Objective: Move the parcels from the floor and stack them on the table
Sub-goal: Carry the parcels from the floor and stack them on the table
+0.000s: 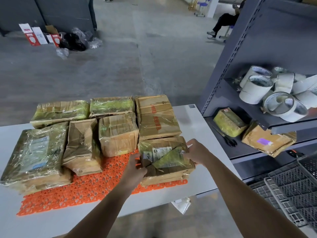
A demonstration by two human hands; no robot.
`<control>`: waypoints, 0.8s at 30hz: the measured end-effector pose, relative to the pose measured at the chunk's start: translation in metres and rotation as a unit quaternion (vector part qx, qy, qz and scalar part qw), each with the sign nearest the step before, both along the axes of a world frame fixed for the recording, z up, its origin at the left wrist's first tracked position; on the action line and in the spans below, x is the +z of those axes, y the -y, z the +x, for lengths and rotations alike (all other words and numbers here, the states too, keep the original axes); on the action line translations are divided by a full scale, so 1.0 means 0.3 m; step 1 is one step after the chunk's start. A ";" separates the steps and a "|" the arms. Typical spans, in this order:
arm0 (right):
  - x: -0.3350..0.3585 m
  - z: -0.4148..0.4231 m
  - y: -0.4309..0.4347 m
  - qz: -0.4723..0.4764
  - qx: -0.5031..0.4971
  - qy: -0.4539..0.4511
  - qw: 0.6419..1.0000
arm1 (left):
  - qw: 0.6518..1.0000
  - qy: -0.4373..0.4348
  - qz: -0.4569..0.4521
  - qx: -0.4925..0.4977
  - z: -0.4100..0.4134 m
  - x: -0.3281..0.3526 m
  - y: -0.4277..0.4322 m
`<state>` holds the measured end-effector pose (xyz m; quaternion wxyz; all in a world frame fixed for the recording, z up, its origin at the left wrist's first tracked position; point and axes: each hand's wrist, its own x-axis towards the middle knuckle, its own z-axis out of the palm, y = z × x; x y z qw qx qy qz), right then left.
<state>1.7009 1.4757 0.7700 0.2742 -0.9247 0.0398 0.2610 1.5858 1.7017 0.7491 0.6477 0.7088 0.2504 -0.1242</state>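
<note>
Several taped brown cardboard parcels lie on an orange plastic mat (72, 194) on the white table (202, 169). The nearest right one, a labelled parcel (164, 158), sits on top of another flat parcel at the mat's front right corner. My left hand (135, 167) grips its left edge and my right hand (197, 152) grips its right edge. Behind it lies a large parcel with red print (157, 117). A big plastic-wrapped parcel (32, 155) fills the left side of the mat.
A grey metal shelf (243, 69) stands close on the right, holding tape rolls (274, 93), scissors (226, 138) and two more parcels (229, 121). Grey mesh baskets (295, 189) sit at lower right. Boxes and bags (56, 38) lie on the far floor; a seated person (224, 21) is at back right.
</note>
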 end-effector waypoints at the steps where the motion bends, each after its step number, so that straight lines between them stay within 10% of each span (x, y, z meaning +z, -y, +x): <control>1: 0.000 -0.001 0.003 0.000 0.007 -0.001 1.000 | 1.000 0.003 0.001 -0.001 0.001 0.000 0.003; 24: 0.134 -0.192 -0.381 -0.104 0.104 0.127 0.981 | 0.998 0.019 0.059 -0.031 -0.063 0.090 -0.295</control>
